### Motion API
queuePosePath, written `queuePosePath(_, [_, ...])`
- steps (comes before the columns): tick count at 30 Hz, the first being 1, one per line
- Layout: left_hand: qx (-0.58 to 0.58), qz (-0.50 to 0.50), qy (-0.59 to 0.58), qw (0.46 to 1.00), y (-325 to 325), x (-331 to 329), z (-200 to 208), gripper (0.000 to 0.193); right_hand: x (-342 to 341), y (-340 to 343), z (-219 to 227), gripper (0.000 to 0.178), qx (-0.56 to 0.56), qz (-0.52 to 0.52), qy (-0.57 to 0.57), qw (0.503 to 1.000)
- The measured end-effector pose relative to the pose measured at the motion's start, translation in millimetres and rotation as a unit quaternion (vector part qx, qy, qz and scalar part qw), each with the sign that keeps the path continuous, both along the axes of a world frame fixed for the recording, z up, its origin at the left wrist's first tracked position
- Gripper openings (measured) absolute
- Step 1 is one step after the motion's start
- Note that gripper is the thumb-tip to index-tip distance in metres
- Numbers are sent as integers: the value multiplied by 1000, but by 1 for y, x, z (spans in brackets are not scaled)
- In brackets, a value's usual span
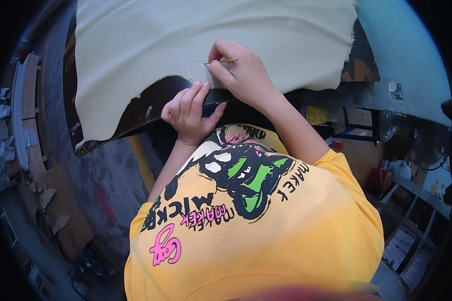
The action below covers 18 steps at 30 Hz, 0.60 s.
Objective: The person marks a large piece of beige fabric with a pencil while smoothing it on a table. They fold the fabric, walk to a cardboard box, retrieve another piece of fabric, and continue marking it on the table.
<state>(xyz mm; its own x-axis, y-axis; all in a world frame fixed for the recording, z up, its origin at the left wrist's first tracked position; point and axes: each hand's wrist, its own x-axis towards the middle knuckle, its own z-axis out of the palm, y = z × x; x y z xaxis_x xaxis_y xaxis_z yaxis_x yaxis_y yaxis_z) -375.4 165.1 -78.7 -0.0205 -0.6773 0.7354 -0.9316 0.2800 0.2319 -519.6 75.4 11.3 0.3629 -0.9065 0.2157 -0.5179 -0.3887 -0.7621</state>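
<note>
A pale cream leather hide (150,45) with an uneven edge lies over a dark board (150,108). Pinched between the thumb and fingers of my right hand (243,72) is a thin, yellowish pen-like tool (230,60). Its point is at the hide's surface, and whether it touches cannot be made out. My left hand (188,110) lies at the near edge, beside a curved cut-out in the hide. Its fingers are stretched out, with the fingertips by the hide and the thumb apart on the dark board's edge.
A light blue surface (412,60) adjoins the board on the right. Below it are a yellow item (317,115), a fan (429,150) and a metal rack (417,200). Flattened cardboard (60,205) and pale scraps (5,130) lie at the left.
</note>
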Motion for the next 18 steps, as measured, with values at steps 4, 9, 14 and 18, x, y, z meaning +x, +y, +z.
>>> queuePosePath(4, [9,2,-6,1000,0,-1,6,48,-68,14,-3,16,-27,-89,-12,996])
queuePosePath(9, [20,-5,-10,1000,0,-2,6,50,-154,25,-12,18,13,-233,-15,972])
queuePosePath(14, [14,13,-12,1000,0,-5,4,50,-227,23,1,14,17,-348,37,936])
queuePosePath(18, [13,20,-7,1000,-1,-7,4,51,-218,11,12,14,-9,-308,-73,948])
